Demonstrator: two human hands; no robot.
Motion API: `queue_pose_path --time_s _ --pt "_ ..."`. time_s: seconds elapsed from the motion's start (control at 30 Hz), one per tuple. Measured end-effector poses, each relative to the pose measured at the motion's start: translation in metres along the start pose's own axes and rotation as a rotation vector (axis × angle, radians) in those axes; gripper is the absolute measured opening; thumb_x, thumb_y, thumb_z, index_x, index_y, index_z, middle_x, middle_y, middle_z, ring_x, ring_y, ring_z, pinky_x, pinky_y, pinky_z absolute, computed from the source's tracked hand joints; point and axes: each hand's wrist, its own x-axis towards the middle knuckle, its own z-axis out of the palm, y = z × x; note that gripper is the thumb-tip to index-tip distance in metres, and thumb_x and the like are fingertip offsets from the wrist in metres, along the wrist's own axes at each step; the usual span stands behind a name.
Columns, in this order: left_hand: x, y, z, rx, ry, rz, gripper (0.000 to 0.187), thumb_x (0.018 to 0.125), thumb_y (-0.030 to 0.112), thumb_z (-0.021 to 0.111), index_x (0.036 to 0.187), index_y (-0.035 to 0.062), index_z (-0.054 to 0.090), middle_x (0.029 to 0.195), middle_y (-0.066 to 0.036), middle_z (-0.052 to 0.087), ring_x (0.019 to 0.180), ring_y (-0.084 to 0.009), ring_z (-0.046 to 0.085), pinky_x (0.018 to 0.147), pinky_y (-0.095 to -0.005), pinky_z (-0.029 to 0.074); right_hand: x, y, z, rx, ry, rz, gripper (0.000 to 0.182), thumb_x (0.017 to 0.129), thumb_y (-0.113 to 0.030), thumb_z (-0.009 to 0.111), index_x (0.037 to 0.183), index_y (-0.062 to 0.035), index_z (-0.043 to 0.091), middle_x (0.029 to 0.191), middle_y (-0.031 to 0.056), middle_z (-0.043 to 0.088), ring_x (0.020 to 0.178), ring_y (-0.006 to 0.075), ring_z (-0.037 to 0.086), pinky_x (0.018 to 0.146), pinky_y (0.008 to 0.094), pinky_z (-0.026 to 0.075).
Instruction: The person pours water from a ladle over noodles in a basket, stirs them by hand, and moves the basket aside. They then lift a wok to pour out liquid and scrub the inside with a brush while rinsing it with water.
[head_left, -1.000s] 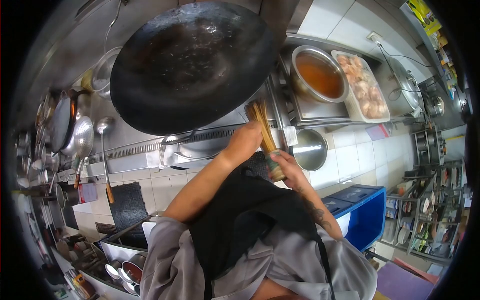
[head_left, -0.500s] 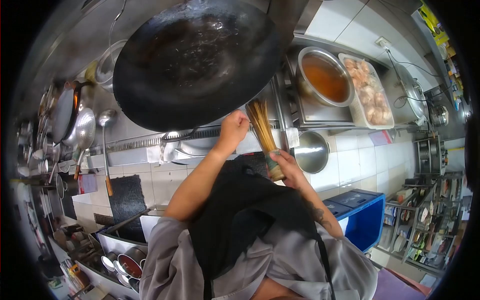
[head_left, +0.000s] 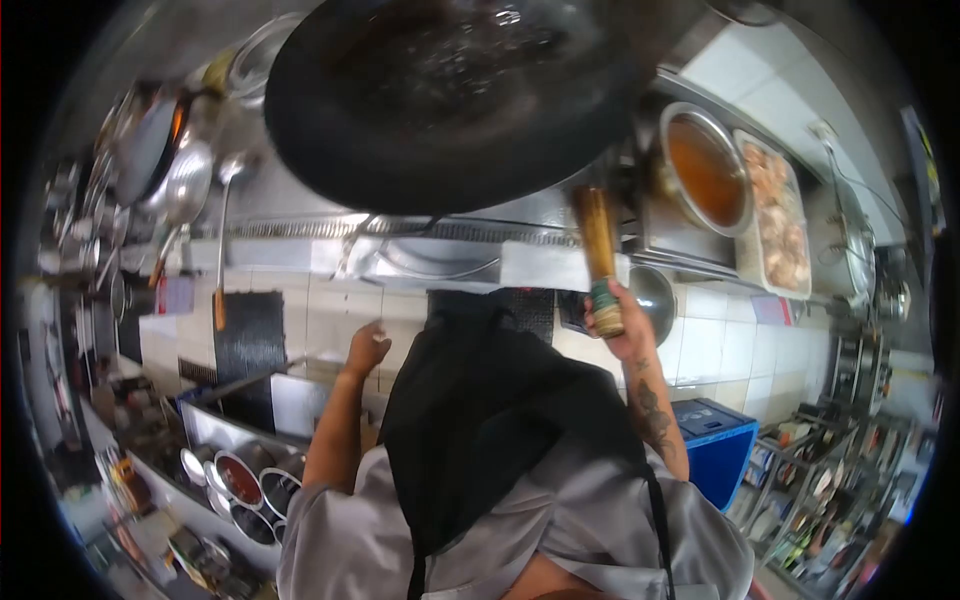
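Note:
A bamboo wok brush (head_left: 598, 240) is in my right hand (head_left: 622, 318), which is closed around its bound handle. The bristles point up and away from me, beside the right rim of a large dark wok (head_left: 440, 165). Dark, shiny liquid ripples inside the wok. My left hand (head_left: 370, 348) hangs over the floor in front of the stove, away from the wok, with its fingers curled in. I see nothing in it.
Right of the wok stand a metal pot of orange-brown liquid (head_left: 708, 165) and a white basket of pale food pieces (head_left: 800, 270). A ladle (head_left: 222, 230) and a perforated strainer (head_left: 188, 182) lie to the left. A blue bin (head_left: 722, 460) stands by my right arm.
My left hand has moved from beside the brush bristles down and left. My right hand, still holding the brush, has moved right and slightly up. The view has shifted too.

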Motion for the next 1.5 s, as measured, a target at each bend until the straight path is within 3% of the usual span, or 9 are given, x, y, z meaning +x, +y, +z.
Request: queue_pose_path --time_s 0.1,0.23,0.43,0.53,0.63,0.8,0.93,1.23,1.5 --pt "0.004 -0.047 0.004 -0.256 -0.076 -0.232 0.108 0.072 0.027 0.088 0.154 -0.0029 0.025 0.15 -0.029 0.044 0.106 -0.0362 0.067 0.078 -0.0394 0.06 0.004 -0.002 0.004 -0.028 0.079 0.034 0.039 0.094 -0.042 0.065 0.114 -0.0102 0.053 0.085 0.0119 0.066 0.063 0.0249 0.065 0.05 0.0368 0.052" --pt "-0.005 -0.009 -0.042 -0.547 0.028 -0.484 0.095 0.081 0.032 0.082 0.153 -0.0005 0.028 0.136 -0.026 0.058 0.094 -0.0322 0.068 0.063 -0.0394 0.06 0.006 0.001 0.009 -0.061 -0.003 0.045 0.036 0.096 -0.042 0.062 0.114 -0.0112 0.054 0.088 0.0121 0.066 0.066 0.0242 0.065 0.053 0.0352 0.05" --pt "0.008 -0.06 -0.064 -0.925 -0.065 -0.664 0.08 0.097 0.066 0.042 0.151 0.0065 0.037 0.14 -0.024 0.056 0.107 -0.0362 0.064 0.095 -0.0561 0.046 -0.003 0.006 0.033 -0.119 0.008 0.038 0.033 0.099 -0.04 0.058 0.111 -0.0092 0.055 0.087 0.0117 0.065 0.066 0.0232 0.064 0.052 0.0339 0.049" --pt "0.004 -0.059 -0.074 -1.065 -0.091 -0.653 0.082 0.097 0.071 0.036 0.147 0.0071 0.043 0.135 -0.021 0.062 0.115 -0.0338 0.06 0.106 -0.0543 0.035 -0.005 0.008 0.035 -0.125 0.025 0.031 0.032 0.1 -0.039 0.057 0.111 -0.0091 0.055 0.087 0.0114 0.064 0.066 0.0225 0.064 0.051 0.0333 0.049" --pt "0.004 -0.061 -0.068 -0.979 -0.031 -0.637 0.073 0.094 0.068 0.049 0.131 0.0054 0.057 0.107 -0.011 0.074 0.092 -0.0206 0.065 0.082 -0.0379 0.048 -0.01 0.011 0.036 -0.091 0.029 0.009 0.033 0.1 -0.04 0.057 0.111 -0.0091 0.055 0.086 0.0115 0.064 0.065 0.0223 0.064 0.051 0.0332 0.049" --pt "0.005 -0.053 -0.067 -0.957 0.421 -0.483 0.03 0.093 0.025 0.068 0.108 0.0004 0.064 0.084 -0.006 0.068 0.069 -0.0125 0.061 0.053 -0.0262 0.045 -0.033 0.007 0.038 -0.029 0.126 -0.081 0.033 0.099 -0.04 0.057 0.112 -0.0091 0.056 0.086 0.0112 0.064 0.065 0.0227 0.064 0.051 0.0337 0.049" --pt "-0.006 0.024 -0.115 -0.554 0.917 -0.06 0.026 0.093 0.014 0.067 0.112 -0.0022 0.062 0.1 -0.01 0.066 0.083 -0.016 0.059 0.073 -0.0314 0.051 -0.058 -0.003 0.031 0.048 0.201 -0.173 0.036 0.1 -0.041 0.056 0.117 -0.0091 0.056 0.087 0.0119 0.065 0.063 0.0239 0.064 0.049 0.0344 0.05" --pt "-0.035 0.296 -0.198 -0.034 0.622 1.043 0.028 0.084 0.014 0.074 0.107 0.0005 0.064 0.104 -0.017 0.062 0.092 -0.0355 0.059 0.086 -0.0446 0.048 -0.086 -0.098 0.087 -0.092 0.157 -0.607 0.039 0.1 -0.044 0.055 0.114 -0.0073 0.056 0.086 0.009 0.063 0.063 0.0189 0.062 0.047 0.0311 0.049" --pt "-0.023 0.315 -0.182 0.07 0.534 0.977 0.022 0.082 0.022 0.076 0.079 0.0068 0.06 0.08 -0.01 0.056 0.077 -0.0296 0.055 0.069 -0.0417 0.042 -0.047 -0.275 0.217 -0.382 -0.04 -0.827 0.035 0.097 -0.037 0.064 0.112 -0.0064 0.057 0.092 0.0101 0.068 0.068 0.0186 0.066 0.051 0.0306 0.052"
